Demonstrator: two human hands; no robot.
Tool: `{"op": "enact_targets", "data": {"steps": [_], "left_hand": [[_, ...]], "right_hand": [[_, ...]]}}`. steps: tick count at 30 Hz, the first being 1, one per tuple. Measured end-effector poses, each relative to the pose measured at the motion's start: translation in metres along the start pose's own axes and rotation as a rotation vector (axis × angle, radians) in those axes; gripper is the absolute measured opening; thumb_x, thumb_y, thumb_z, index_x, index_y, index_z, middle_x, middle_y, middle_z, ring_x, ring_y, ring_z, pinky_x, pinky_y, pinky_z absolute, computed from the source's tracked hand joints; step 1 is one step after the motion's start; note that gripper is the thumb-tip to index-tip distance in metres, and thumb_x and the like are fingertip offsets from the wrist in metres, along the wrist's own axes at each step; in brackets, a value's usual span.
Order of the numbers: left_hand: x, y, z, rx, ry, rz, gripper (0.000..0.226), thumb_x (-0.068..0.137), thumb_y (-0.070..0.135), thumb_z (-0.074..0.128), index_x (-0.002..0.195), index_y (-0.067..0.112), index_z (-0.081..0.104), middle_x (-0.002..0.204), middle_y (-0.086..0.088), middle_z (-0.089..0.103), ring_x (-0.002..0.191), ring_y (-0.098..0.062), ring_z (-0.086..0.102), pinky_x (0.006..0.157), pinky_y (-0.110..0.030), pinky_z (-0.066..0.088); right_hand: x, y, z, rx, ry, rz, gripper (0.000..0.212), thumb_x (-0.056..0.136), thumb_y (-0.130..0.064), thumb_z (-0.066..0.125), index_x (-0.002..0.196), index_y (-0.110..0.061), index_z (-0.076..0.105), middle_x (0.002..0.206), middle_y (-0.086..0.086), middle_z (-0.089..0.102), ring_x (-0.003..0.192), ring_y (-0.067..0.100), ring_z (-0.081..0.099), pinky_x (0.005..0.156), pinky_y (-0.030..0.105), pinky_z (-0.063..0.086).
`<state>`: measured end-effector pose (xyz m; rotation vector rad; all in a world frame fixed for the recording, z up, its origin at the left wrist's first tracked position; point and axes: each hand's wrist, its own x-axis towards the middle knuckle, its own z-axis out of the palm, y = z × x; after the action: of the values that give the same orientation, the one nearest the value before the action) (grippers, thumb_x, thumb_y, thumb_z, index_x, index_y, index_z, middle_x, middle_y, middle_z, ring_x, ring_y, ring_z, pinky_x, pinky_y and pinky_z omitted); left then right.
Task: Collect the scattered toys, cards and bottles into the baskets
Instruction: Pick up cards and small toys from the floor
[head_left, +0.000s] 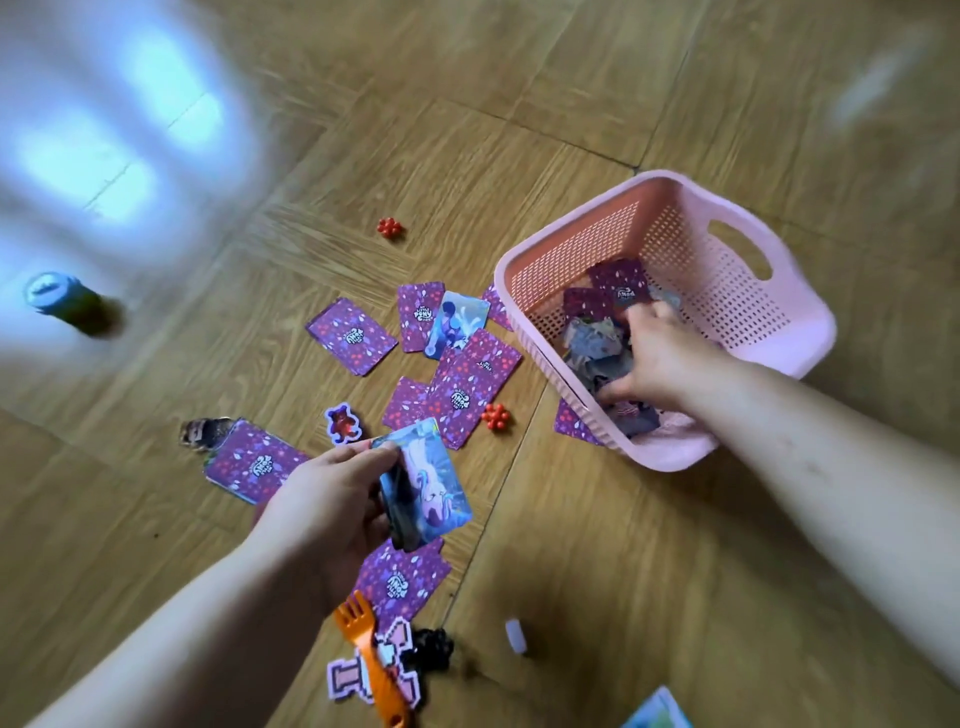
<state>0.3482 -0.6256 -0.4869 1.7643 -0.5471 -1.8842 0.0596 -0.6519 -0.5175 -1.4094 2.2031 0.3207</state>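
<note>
A pink perforated basket (737, 270) stands on the wooden floor at the right, with several cards inside. My right hand (660, 358) reaches into it, fingers spread over the cards in the basket (597, 338). My left hand (332, 499) grips a small stack of cards (431, 488), a blue pony picture facing up, above the floor. Purple-backed cards (467, 389) lie scattered left of the basket. A green bottle with a blue cap (67, 304) lies at the far left.
Two red bead clusters (389, 227) (495, 415), a bear sticker (343, 423), an orange toy fork (371, 660), a pink pixel figure (358, 675), a black toy (428, 649) and a small white piece (516, 635) lie on the floor.
</note>
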Motion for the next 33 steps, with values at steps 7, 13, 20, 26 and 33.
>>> {"op": "enact_targets", "data": {"steps": [7, 13, 20, 26, 33], "left_hand": [[0.001, -0.004, 0.004, 0.001, -0.019, -0.011, 0.007, 0.096, 0.005, 0.053, 0.094, 0.009, 0.059, 0.075, -0.013, 0.06, 0.037, -0.01, 0.056, 0.033, -0.016, 0.04], [0.0, -0.004, 0.007, 0.02, -0.037, 0.004, 0.012, 0.096, 0.006, 0.055, 0.085, 0.011, 0.059, 0.071, -0.011, 0.061, 0.04, -0.011, 0.058, 0.035, -0.017, 0.041], [-0.004, -0.009, 0.002, 0.019, -0.04, -0.008, 0.01, 0.096, 0.006, 0.053, 0.091, 0.008, 0.061, 0.073, -0.013, 0.063, 0.041, -0.013, 0.06, 0.034, -0.02, 0.044], [-0.007, -0.012, 0.001, 0.03, -0.035, -0.002, 0.008, 0.096, 0.006, 0.054, 0.092, 0.009, 0.061, 0.075, -0.013, 0.064, 0.043, -0.013, 0.06, 0.038, -0.019, 0.046], [-0.012, -0.017, 0.002, 0.006, -0.054, -0.009, 0.006, 0.095, 0.006, 0.056, 0.091, 0.01, 0.059, 0.074, -0.012, 0.064, 0.046, -0.016, 0.06, 0.042, -0.021, 0.048]], "right_hand": [[0.014, -0.019, 0.006, -0.031, -0.04, 0.063, 0.117, 0.056, -0.047, 0.088, 0.143, -0.013, 0.017, 0.142, 0.017, 0.02, 0.133, 0.04, 0.029, 0.104, 0.052, 0.039], [-0.001, -0.01, 0.017, 0.162, -0.089, 0.111, 0.121, 0.048, -0.045, 0.092, 0.138, -0.008, 0.019, 0.132, 0.019, 0.045, 0.111, 0.036, 0.056, 0.092, 0.043, 0.049], [-0.021, 0.002, 0.02, 0.313, -0.063, 0.043, 0.078, 0.059, -0.043, 0.087, 0.119, -0.013, 0.046, 0.116, 0.007, 0.059, 0.102, 0.024, 0.059, 0.083, 0.033, 0.048], [-0.028, -0.011, 0.03, 0.095, -0.018, -0.027, 0.084, 0.061, -0.042, 0.086, 0.123, -0.022, 0.033, 0.138, 0.012, 0.026, 0.119, 0.037, 0.043, 0.094, 0.043, 0.046], [-0.041, -0.017, 0.029, 0.156, -0.117, 0.071, 0.072, 0.059, -0.042, 0.088, 0.112, -0.01, 0.051, 0.107, 0.009, 0.064, 0.093, 0.028, 0.063, 0.081, 0.036, 0.053]]}}
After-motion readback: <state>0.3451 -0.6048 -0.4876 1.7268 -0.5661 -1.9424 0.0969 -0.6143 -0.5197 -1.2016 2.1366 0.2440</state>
